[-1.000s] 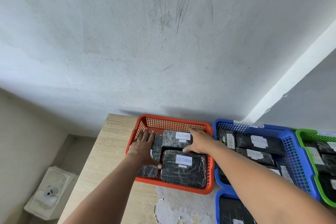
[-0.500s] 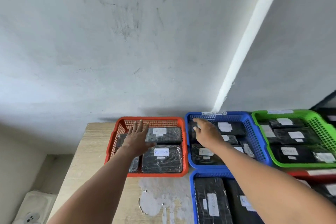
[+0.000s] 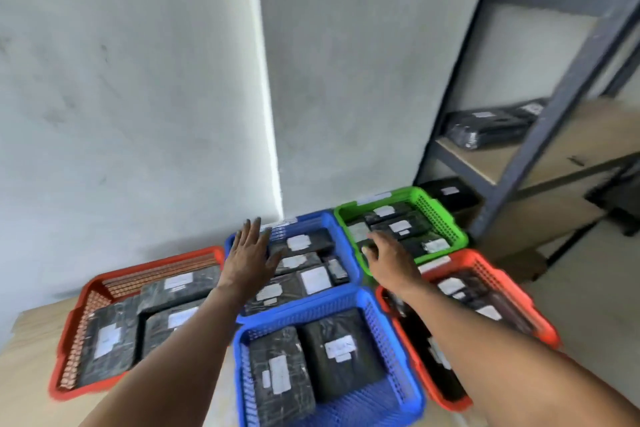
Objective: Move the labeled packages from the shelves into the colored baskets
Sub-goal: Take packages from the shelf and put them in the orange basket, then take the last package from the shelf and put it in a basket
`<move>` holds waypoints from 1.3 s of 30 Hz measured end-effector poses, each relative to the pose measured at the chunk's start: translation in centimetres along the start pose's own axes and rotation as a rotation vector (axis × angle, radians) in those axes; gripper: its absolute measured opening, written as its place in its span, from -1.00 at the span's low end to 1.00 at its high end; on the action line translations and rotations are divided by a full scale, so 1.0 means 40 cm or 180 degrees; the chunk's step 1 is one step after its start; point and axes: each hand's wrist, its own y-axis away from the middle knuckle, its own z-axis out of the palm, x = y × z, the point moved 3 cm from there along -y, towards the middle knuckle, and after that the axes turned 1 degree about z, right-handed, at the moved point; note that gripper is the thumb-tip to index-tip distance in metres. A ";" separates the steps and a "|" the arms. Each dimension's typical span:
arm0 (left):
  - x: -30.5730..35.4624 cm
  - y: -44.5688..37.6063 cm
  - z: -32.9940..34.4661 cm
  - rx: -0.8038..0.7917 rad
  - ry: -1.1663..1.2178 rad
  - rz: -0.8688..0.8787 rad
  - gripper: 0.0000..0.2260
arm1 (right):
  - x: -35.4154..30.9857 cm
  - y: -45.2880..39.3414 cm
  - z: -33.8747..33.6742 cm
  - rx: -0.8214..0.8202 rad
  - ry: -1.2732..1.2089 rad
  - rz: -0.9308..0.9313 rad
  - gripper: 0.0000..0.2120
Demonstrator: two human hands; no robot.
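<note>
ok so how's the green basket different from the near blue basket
The green basket sits far back by the shelf frame; the near blue basket is closest to the camera. The green one holds several smaller packages packed together, while the near blue one shows two larger packages side by side. The right hand reaches at the green basket's edge; no hand is near the near blue one. Both are mesh-walled and hold black packages with white labels.

A grey plastered wall (image 3: 138, 80) fills the view from nine to twelve o'clock, scuffed with faint dark marks. A bright white vertical strip (image 3: 266, 97) runs down it at twelve o'clock, where the wall steps back. A light wooden tabletop (image 3: 24, 367) shows at eight o'clock. Pale floor (image 3: 588, 288) lies at four o'clock. The frame is motion-blurred.
</note>
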 end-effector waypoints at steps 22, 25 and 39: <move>1.441 -0.060 0.405 0.0001 0.0629 0.1238 -0.74 | 1.016 0.308 -0.810 0.0866 -0.0232 0.1107 -0.76; 1.525 -0.137 0.475 0.0004 0.0639 0.1299 -0.80 | 1.102 0.260 -0.864 0.0795 -0.0254 0.1163 -0.76; 1.991 -0.668 0.780 -0.0312 0.0826 0.1159 -0.66 | 1.586 -0.131 -1.188 0.0153 -0.0058 0.1353 -0.68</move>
